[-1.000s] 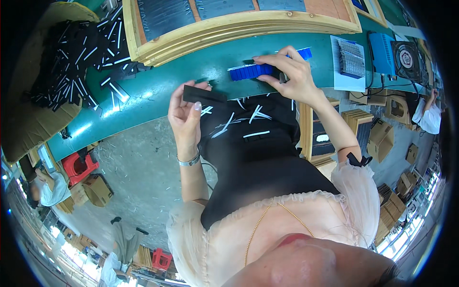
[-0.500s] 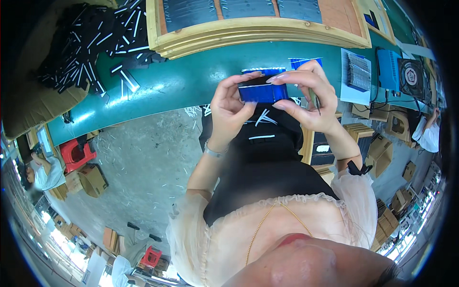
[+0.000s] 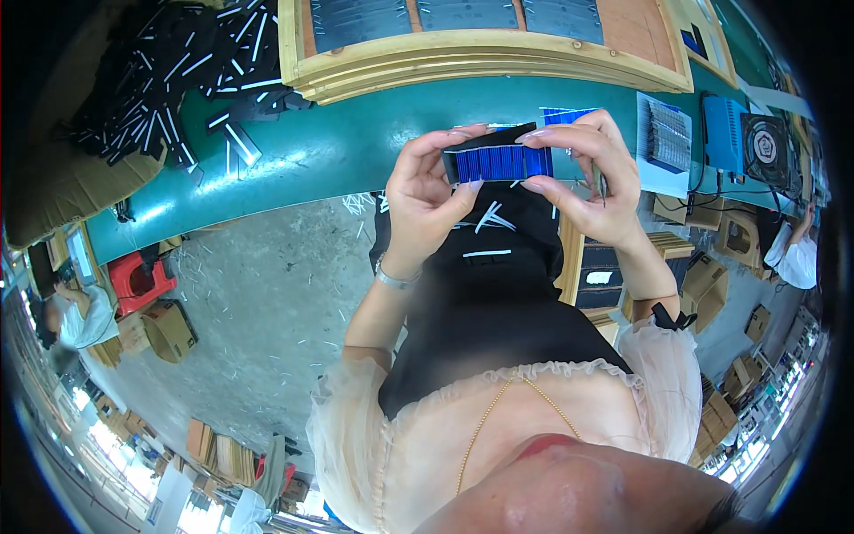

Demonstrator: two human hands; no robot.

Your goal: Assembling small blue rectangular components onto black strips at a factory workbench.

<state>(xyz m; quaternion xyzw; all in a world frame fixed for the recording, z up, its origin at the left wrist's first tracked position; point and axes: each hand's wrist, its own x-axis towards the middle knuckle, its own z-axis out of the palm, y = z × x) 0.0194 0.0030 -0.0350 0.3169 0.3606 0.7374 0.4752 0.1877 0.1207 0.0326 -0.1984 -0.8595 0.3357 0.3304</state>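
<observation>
Both my hands hold up a small rectangular block [image 3: 494, 164], blue and ribbed along the face turned to me, with a dark sheet or cover over its top. My left hand [image 3: 425, 185] grips its left end, thumb below and fingers above. At the right end, my right hand [image 3: 598, 178] pinches it between thumb and forefinger. A thin pointed tool [image 3: 604, 186] is tucked in the other fingers of that hand. Behind the right hand, a similar blue piece [image 3: 569, 116] lies on the green table [image 3: 311, 147]. White strips [image 3: 491, 218] rest on my black apron.
Stacked wooden frames [image 3: 480, 55] holding dark panels stand at the back. Black pieces with white strips [image 3: 169, 98] are heaped at the left. On the right are a stack of grey strips [image 3: 667, 138], a blue device [image 3: 722, 133] and a fan [image 3: 767, 142]. Other people work farther off.
The block has been tilted, so its ribbed blue face now shows where a smoother blue side was. My right hand has shifted slightly right, and the tool in it has turned more upright.
</observation>
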